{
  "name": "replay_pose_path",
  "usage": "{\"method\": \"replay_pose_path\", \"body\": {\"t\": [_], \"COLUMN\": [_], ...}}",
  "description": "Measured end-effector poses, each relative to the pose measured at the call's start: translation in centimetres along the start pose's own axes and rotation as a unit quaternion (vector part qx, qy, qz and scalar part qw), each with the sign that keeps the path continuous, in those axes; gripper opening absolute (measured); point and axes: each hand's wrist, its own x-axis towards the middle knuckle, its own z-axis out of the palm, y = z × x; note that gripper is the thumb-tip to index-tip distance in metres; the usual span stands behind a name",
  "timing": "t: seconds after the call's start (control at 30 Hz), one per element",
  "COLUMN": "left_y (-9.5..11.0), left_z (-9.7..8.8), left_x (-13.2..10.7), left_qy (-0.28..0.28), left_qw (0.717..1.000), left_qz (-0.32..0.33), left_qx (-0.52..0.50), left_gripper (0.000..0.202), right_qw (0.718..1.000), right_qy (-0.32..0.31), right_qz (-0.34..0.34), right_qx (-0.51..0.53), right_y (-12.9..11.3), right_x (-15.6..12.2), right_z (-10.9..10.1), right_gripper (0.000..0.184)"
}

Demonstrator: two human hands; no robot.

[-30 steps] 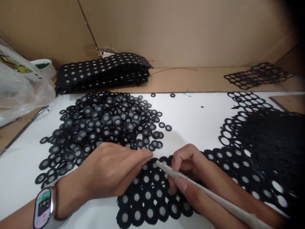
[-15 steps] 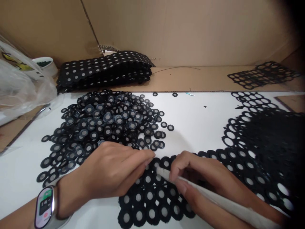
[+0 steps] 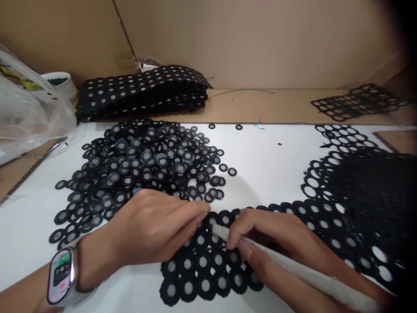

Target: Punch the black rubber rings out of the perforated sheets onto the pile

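Observation:
My right hand (image 3: 276, 243) grips a whitish pen-like stick (image 3: 293, 267), which looks wrapped in tape. Its tip touches or almost touches a black sheet of joined discs with pale centres (image 3: 205, 284). At the sheet's far edge is my left hand (image 3: 163, 230), its fingers pressed together just left of the stick's tip; whatever sits between them is hidden. A watch (image 3: 61, 276) is on the left wrist. Beyond that hand lies a heap of loose black rings with pale centres (image 3: 146, 156).
Black ring-shaped lattice offcuts (image 3: 368, 191) are piled at the right, and another lattice piece (image 3: 361, 102) rests behind them. A folded dotted black sheet (image 3: 143, 91) lies at the back. On the left stand a clear plastic bag (image 3: 32, 113) and a white cup (image 3: 60, 82). Cardboard walls (image 3: 260, 43) close off the back.
The view has shifted slightly, so most things sit a little higher in the picture. Both hands keep almost the same places on the sheet, and the stick stays in my right hand.

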Motion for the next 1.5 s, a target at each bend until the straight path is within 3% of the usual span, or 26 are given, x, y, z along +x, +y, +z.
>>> {"method": "replay_pose_path", "body": {"t": [0.4,1.5], "left_y": [0.0,0.1], "left_z": [-0.2,-0.1], "left_x": [0.0,-0.1], "left_qy": [-0.001,0.006], "left_qw": [1.0,1.0], "left_qz": [0.007,0.015], "left_qx": [-0.003,-0.001], "left_gripper": [0.015,0.011], "right_qw": [1.0,0.999], "right_qy": [-0.013,-0.015], "right_qz": [0.006,-0.001], "right_qx": [-0.026,-0.045], "right_y": [0.7,-0.5], "right_x": [-0.4,0.3], "right_z": [-0.3,-0.4], "right_gripper": [0.017,0.023]}}
